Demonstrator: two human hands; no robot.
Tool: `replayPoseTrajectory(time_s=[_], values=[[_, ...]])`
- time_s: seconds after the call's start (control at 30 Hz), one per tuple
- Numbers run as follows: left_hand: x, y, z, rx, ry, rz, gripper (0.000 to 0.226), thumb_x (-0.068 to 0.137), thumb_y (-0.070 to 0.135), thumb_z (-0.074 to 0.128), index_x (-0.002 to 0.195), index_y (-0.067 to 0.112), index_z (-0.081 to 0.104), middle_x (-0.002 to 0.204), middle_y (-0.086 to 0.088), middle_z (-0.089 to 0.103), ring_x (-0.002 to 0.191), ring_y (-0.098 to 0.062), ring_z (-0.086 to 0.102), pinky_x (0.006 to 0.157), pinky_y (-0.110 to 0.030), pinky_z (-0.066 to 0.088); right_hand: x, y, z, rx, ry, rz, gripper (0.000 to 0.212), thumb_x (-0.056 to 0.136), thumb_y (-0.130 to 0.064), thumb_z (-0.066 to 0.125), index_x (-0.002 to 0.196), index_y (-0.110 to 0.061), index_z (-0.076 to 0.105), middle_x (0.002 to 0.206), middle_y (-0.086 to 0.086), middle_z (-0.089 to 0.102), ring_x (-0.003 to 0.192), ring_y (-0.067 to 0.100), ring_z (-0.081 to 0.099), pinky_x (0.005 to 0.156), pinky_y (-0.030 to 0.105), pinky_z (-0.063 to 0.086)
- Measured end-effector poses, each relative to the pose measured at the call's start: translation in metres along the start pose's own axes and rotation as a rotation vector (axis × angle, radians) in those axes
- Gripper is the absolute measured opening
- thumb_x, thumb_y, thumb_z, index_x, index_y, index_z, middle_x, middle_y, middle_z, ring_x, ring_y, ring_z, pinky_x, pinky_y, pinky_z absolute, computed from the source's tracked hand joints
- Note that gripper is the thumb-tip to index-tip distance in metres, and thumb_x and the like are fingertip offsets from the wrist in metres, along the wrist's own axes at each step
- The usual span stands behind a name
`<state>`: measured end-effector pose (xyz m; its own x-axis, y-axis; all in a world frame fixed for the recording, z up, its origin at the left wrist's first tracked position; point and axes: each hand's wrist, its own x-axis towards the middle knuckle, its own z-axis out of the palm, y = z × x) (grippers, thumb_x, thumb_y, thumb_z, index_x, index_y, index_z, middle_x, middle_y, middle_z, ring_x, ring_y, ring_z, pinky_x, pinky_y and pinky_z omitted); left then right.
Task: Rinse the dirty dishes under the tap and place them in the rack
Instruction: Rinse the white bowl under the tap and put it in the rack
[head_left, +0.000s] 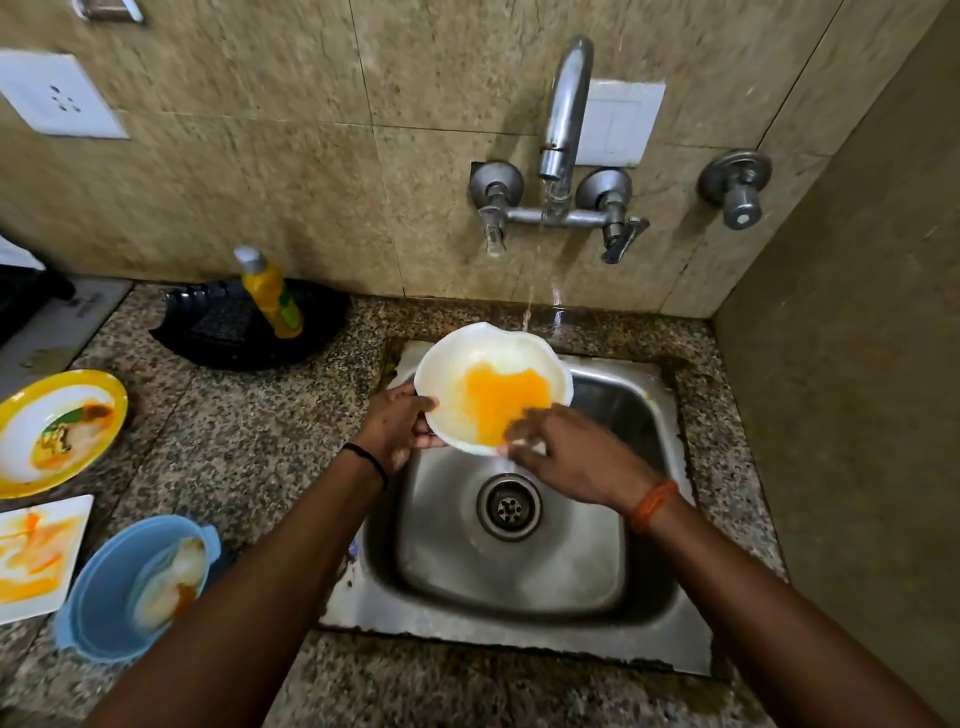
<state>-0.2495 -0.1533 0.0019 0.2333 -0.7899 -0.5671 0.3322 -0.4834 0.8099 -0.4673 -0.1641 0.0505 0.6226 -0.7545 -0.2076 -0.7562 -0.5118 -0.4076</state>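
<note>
A white bowl (457, 358) with orange-yellow residue inside is held tilted over the steel sink (644, 415), just below the running tap (563, 119). My left hand (397, 423) grips its left rim. The fingers of my right hand (566, 449) rest on the bowl's near rim and reach into its inside. Water streams down onto the bowl's far edge. Dirty dishes wait on the counter at the left: a yellow-rimmed plate (57, 431), a white square plate (39, 556) and a blue bowl (130, 587). No rack is in view.
A black tray (249, 327) holding a yellow soap bottle (270, 293) and a dark sponge sits behind the sink on the granite counter (249, 447). A tiled side wall closes off the right. The sink drain (509, 506) is uncovered.
</note>
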Motion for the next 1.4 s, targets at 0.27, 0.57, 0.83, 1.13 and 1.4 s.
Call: replayPoseTrajectory(time_s=[0.27,0.57,0.83,1.13,1.4], values=[[-0.010,0.001,0.021,-0.148,-0.053,-0.215,0.041,0.092,-0.007,0.039,0.133,-0.012,0.038,0.095,-0.024,0.062,0.093,-0.043,0.060,0.089,-0.047,0.048,0.043,0.036,-0.005,1.041,0.331,0.474,0.079,0.077,-0.043,0.075,0.142,-0.021,0.036,0.126,0.004,0.061,0.111,0.023,0.061,0.100,0.051,0.047],[-0.030,0.053,0.012,0.798,0.182,0.453,0.032,0.068,0.016,0.055,0.095,0.010,0.071,0.088,-0.019,0.072,0.071,-0.032,0.069,0.064,-0.046,0.059,0.054,0.032,0.059,1.466,-0.014,0.706,0.037,0.097,-0.001,0.044,0.133,-0.002,0.045,0.107,0.018,0.065,0.077,0.020,0.063,0.058,0.030,0.058],[-0.010,0.027,-0.018,0.367,0.202,0.591,0.038,0.088,-0.005,0.057,0.122,0.008,0.063,0.103,-0.007,0.069,0.092,-0.018,0.064,0.077,-0.030,0.054,0.066,0.022,0.034,1.279,0.406,0.491,0.031,0.089,-0.001,0.061,0.120,-0.006,0.059,0.119,0.019,0.065,0.101,0.033,0.064,0.081,0.050,0.057],[0.009,0.005,0.017,-0.080,0.109,-0.001,0.034,0.092,-0.005,0.049,0.123,0.007,0.055,0.086,-0.010,0.064,0.060,-0.016,0.060,0.050,-0.033,0.055,0.061,0.042,-0.050,0.593,0.527,0.316,0.029,0.087,-0.023,0.064,0.113,-0.014,0.069,0.106,0.002,0.073,0.099,0.018,0.068,0.090,0.030,0.052],[0.020,0.026,0.049,0.165,0.095,0.131,0.042,0.087,-0.006,0.049,0.127,0.005,0.056,0.115,-0.021,0.064,0.089,-0.036,0.064,0.056,-0.041,0.057,0.087,0.057,-0.105,0.433,0.858,0.495,0.038,0.095,-0.033,0.050,0.110,-0.004,0.068,0.110,0.019,0.069,0.106,0.035,0.061,0.081,0.032,0.045]])
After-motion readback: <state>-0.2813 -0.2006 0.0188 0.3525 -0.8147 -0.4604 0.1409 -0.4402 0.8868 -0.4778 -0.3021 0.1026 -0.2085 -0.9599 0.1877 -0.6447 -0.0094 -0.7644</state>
